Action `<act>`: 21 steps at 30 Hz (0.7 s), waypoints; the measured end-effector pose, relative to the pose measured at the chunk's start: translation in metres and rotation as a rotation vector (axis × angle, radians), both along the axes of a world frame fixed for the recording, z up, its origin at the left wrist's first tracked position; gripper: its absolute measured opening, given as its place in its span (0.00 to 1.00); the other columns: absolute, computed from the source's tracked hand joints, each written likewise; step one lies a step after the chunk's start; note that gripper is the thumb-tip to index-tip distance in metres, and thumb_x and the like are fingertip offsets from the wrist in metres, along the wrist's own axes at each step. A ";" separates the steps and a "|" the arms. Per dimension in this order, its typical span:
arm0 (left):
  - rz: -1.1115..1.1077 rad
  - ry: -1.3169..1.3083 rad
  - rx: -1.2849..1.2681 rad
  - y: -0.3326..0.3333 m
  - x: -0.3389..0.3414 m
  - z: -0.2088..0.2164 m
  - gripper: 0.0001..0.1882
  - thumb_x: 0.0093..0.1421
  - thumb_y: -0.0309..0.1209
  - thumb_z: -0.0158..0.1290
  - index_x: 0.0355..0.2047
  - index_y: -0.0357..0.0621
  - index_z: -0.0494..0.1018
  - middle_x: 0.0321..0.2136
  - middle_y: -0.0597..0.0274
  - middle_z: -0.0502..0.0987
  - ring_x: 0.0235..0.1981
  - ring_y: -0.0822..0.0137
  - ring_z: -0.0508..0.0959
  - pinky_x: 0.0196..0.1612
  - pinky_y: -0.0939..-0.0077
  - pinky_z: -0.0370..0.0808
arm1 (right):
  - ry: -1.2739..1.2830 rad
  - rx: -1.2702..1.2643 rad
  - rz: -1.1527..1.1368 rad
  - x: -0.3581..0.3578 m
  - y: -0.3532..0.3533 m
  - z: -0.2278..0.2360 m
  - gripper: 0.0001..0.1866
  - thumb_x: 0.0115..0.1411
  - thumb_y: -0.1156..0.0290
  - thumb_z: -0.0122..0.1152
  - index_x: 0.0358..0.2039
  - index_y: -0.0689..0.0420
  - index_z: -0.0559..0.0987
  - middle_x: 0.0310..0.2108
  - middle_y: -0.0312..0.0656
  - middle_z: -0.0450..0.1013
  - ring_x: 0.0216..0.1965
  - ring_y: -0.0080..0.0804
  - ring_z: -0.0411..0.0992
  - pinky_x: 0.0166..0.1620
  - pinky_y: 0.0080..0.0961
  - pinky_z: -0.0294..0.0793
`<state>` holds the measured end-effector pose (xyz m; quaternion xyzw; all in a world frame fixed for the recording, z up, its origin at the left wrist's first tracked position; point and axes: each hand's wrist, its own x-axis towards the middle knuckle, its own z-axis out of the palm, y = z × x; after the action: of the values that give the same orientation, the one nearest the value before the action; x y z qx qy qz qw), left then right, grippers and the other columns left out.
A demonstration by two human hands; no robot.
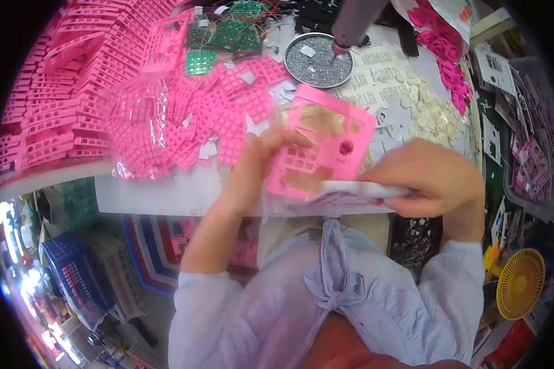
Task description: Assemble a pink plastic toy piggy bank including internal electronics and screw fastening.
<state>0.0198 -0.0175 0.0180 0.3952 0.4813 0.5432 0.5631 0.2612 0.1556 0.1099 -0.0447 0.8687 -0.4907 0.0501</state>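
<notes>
My left hand grips a pink plastic casing by its left side, fingers over the face. The casing is tilted above the near edge of the table and has a grid of small square openings, a round hole and larger cut-outs. At the casing's lower right corner, my right hand pinches a flat, pale card-like piece. Motion blurs this piece, so its exact kind is unclear. Pink keypad grids lie in a loose heap left of the casing, some in a clear plastic bag.
Pink casings are stacked high at the left. Behind lie green circuit boards with wires. A power screwdriver hangs over a round dish of small screws. Cream parts and magenta pieces lie right; a yellow fan stands lower right.
</notes>
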 end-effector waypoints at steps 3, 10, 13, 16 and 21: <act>-0.144 0.071 -0.037 0.004 0.002 0.007 0.32 0.69 0.57 0.39 0.48 0.37 0.74 0.41 0.60 0.77 0.39 0.68 0.78 0.37 0.78 0.72 | -0.077 0.355 0.067 -0.051 0.004 0.016 0.17 0.55 0.67 0.64 0.45 0.56 0.79 0.32 0.43 0.76 0.34 0.45 0.75 0.37 0.40 0.75; 0.292 -0.340 -0.055 -0.025 -0.021 0.005 0.21 0.67 0.35 0.53 0.54 0.33 0.69 0.47 0.53 0.77 0.44 0.65 0.80 0.46 0.68 0.77 | 0.715 0.486 -0.935 -0.051 0.013 -0.015 0.36 0.52 0.69 0.66 0.62 0.59 0.69 0.55 0.44 0.72 0.54 0.37 0.70 0.54 0.32 0.72; 0.454 -0.366 0.041 -0.024 -0.006 0.008 0.17 0.68 0.35 0.52 0.51 0.36 0.69 0.43 0.57 0.77 0.45 0.67 0.78 0.49 0.66 0.76 | 0.392 -0.728 -0.834 -0.036 -0.026 -0.077 0.37 0.56 0.69 0.65 0.65 0.62 0.64 0.59 0.46 0.69 0.55 0.33 0.71 0.55 0.29 0.72; 0.464 -0.062 -0.069 -0.032 -0.002 -0.007 0.24 0.66 0.33 0.55 0.58 0.35 0.65 0.48 0.55 0.73 0.48 0.65 0.75 0.55 0.67 0.71 | 0.118 -1.253 -0.747 -0.043 -0.064 -0.105 0.26 0.60 0.73 0.66 0.58 0.63 0.70 0.45 0.42 0.77 0.41 0.26 0.77 0.45 0.24 0.79; 0.614 0.324 0.254 -0.007 0.002 0.012 0.45 0.49 0.16 0.62 0.67 0.38 0.55 0.54 0.55 0.64 0.52 0.62 0.71 0.58 0.64 0.68 | 0.231 -0.942 -0.816 -0.046 -0.064 -0.093 0.21 0.60 0.75 0.65 0.54 0.65 0.74 0.43 0.41 0.78 0.40 0.24 0.77 0.43 0.22 0.78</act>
<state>0.0215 -0.0248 0.0295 0.3799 0.5892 0.6726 0.2368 0.2152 0.0912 0.0170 0.2201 0.5066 -0.7920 -0.2600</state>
